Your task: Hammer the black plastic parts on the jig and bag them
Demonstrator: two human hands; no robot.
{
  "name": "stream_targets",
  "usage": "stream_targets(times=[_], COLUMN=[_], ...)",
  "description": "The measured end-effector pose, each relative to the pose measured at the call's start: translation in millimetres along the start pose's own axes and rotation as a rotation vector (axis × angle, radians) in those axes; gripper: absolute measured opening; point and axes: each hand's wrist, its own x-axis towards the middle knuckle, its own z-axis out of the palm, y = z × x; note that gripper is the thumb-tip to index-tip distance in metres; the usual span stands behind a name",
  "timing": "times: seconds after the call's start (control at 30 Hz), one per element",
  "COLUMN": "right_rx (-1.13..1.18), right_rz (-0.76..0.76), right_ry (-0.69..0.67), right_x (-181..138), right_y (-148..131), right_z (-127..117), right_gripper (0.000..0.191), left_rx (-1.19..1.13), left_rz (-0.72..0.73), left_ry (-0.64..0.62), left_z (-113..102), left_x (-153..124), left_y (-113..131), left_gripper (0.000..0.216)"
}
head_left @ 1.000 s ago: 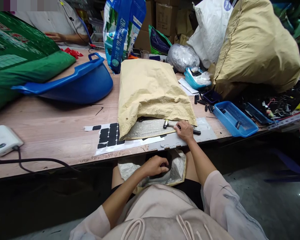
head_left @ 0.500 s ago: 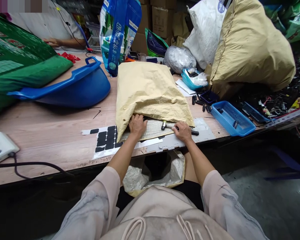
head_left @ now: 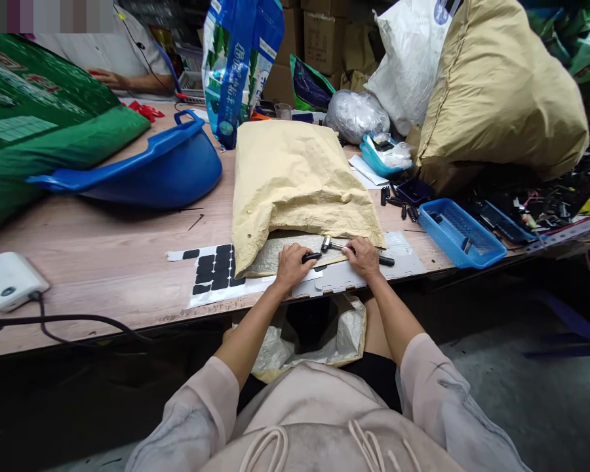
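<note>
My right hand is closed around the handle of a small hammer, whose metal head points left and whose black grip end sticks out to the right. In my left hand is a small black elongated part, pinched between the fingers close to the hammer head; its exact kind does not show. Both hands rest at the table's front edge, above a flat grey board. Just beyond them lies a yellow woven sack, its open mouth facing me and showing a pale lining. Left of it is a sheet of black pads.
A blue scoop-shaped basin and a green sack occupy the left. On the right sit a blue basket, small black parts and a bulging tan sack. A white box with a cable is front left. A co-worker's hand shows behind.
My left hand has come out of the sack's mouth and moved right, now with a black part in its fingers. My right hand stays on the hammer. The view has shifted slightly.
</note>
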Motion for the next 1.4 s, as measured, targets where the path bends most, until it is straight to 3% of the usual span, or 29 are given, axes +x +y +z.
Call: stream_targets(times=[0.3,0.5,0.73,1.0,1.4], right_rx=[-0.018,0.104,0.179,0.159,0.14], right_rz=[-0.057,-0.035,-0.124,-0.076,-0.095], right_ry=[0.045,0.082,0.006,-0.066,-0.109], right_x=[-2.6,-6.7,-11.9,-16.1,-4.1], right_y=[2.2,-3.9,-15.8,-11.2,-29.1], right_z=[1.4,-13.5,-31.4,-28.2,-20.4], right_gripper=[0.024,0.031,0.032,0.031,0.026], left_rx=[-0.105,-0.119,-0.142,-0.144,-0.109], left_rz=[-0.067,-0.099,-0.111,-0.133,-0.119], left_ry=[-0.021,-0.072,-0.076,-0.079,-0.115], left_z=[1.9,-1.4,-0.2,-0.4,-5.7], left_x=[4.6,6.9,9.1,10.3,9.1], left_y=[3.5,4.8,3.7,6.4,9.5], left_gripper=[0.018,0.02,0.022,0.02,0.019])
